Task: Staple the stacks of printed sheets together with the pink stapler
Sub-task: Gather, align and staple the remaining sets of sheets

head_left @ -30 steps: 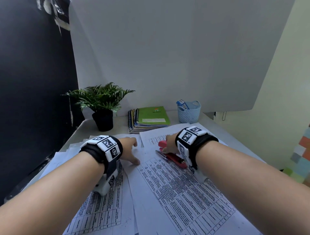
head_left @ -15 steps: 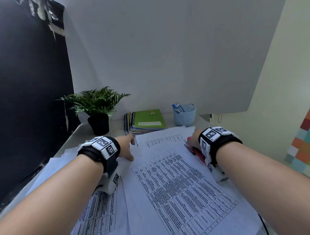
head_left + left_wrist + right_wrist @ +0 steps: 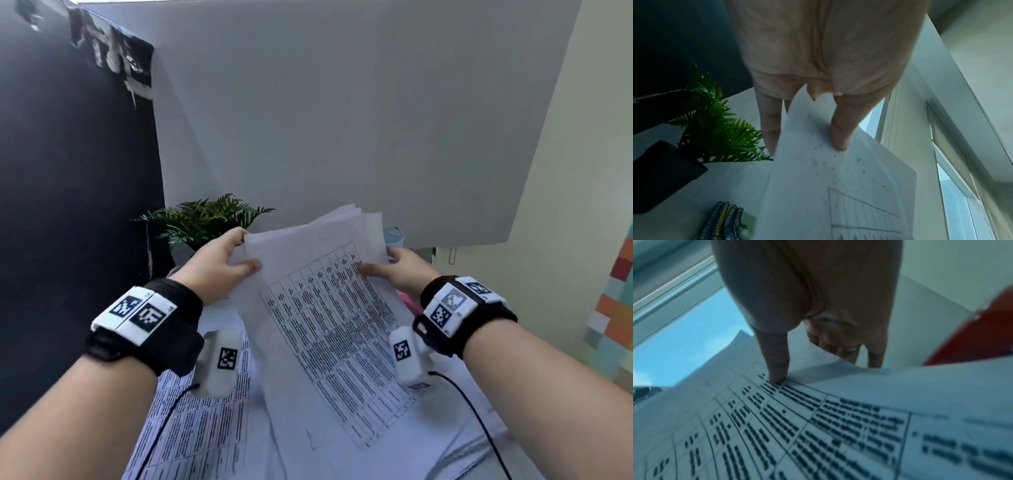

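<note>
Both hands, left hand [image 3: 219, 265] and right hand [image 3: 404, 272], pinch the stack of printed sheets [image 3: 329, 315] by its top edges, thumbs in front, fingers [image 3: 769, 123] behind. Only the right wrist view shows the stapler [image 3: 972, 335].

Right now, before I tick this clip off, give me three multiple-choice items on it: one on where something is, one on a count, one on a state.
1. Where is the potted fern?
A. Behind the left hand, by the dark wall
B. At the table's right edge
C. On top of the lifted sheets

2. How many hands hold the lifted stack of printed sheets?
A. None
B. One
C. Two

3. What state is that stack in?
A. Lying flat on the table
B. Raised off the table, far end tilted up
C. Rolled into a tube

Answers:
1 A: in the head view the fronds show just past the left hand's knuckles.
2 C: the left hand pinches the left edge and the right hand pinches the right edge, thumbs on the printed face.
3 B: other printed sheets lie on the table beneath it.
</note>
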A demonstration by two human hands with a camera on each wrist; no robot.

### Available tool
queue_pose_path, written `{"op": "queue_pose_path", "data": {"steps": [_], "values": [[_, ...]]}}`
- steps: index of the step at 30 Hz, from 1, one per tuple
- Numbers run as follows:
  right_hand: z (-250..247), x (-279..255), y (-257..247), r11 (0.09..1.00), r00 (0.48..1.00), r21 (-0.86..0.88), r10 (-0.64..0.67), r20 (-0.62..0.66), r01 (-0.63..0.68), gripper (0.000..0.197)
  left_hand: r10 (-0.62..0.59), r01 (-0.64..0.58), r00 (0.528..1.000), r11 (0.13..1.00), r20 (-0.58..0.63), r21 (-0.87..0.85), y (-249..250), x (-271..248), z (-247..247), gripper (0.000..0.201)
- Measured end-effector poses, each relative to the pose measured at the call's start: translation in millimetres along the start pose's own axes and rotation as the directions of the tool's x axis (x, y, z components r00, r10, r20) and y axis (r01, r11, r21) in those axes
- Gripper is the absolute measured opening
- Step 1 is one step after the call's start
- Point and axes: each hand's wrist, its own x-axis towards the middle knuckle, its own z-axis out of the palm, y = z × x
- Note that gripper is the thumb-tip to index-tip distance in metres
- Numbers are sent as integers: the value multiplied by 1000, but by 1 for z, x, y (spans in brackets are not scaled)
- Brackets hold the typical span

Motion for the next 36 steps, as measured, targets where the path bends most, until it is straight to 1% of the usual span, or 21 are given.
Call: {"op": "queue_pose_path", "data": {"steps": [1,2,5,7,8,10,11,13,15,17,18,19,20,21,22,23,25,26,27,30,36], "values": [[-3,-1,-5,998,999,42,-43,4,43,59,2,-2,1000,1000,3,4,1,-2,0,13],[-6,-2,-11,996,998,55,-70,7,70,53,6,-6,1000,1000,-10,24,2,-4,-1,15],[-20,-3,-28,987,985,30,-162,64,161,64,83,-56,989,976,-125,209,7,0,-2,40],[-27,-4,-40,979,973,-28,-200,112,204,52,137,-99,981,963,-140,250,16,4,-2,49],[-29,-4,-43,975,969,-50,-206,139,214,54,141,-109,982,966,-125,234,22,7,-1,49],[-31,-5,-49,975,962,-39,-210,176,220,67,137,-123,988,977,-74,172,32,12,6,43],[-31,-4,-51,974,959,-28,-216,184,225,67,140,-133,989,983,-48,126,36,15,10,38],[-29,-4,-52,972,952,-16,-228,203,236,55,146,-145,989,989,-15,38,41,20,20,24],[-27,-3,-51,967,953,-71,-229,199,247,41,144,-144,989,990,-21,4,41,24,28,16],[-21,-3,-50,935,965,-243,-239,106,258,41,125,-125,992,992,-25,-2,38,27,35,14],[-17,-4,-49,898,962,-360,-273,-8,252,46,115,-115,993,993,-25,-4,36,29,38,12],[-12,-3,-48,852,920,-458,-359,-157,254,47,106,-107,994,994,-29,-6,34,30,40,11],[-6,-3,-47,812,834,-513,-469,-289,279,41,100,-101,994,995,-38,-6,33,32,42,11],[0,-4,-47,791,740,-520,-553,-383,322,30,97,-97,994,995,-49,-8,32,33,43,10],[6,-3,-47,802,696,-484,-568,-439,350,18,98,-100,993,995,-60,-17,30,35,43,10],[11,-1,-47,849,732,-392,-512,-449,354,12,103,-105,992,994,-67,-29,29,37,44,9],[24,-2,-46,959,901,-121,-284,-329,258,10,114,-119,991,991,-72,-61,26,39,44,7],[31,-3,-46,982,951,-5,-183,-247,188,8,116,-122,991,989,-72,-86,24,40,45,7],[37,-4,-46,989,976,62,-118,-181,131,8,115,-123,991,986,-74,-111,23,40,45,6],[50,-1,-42,993,991,99,-53,-122,65,13,107,-120,991,980,-84,-160,16,41,48,7],[67,6,-46,990,996,117,-69,-63,76,13,133,-140,990,977,-57,-162,2,44,52,8]]}}
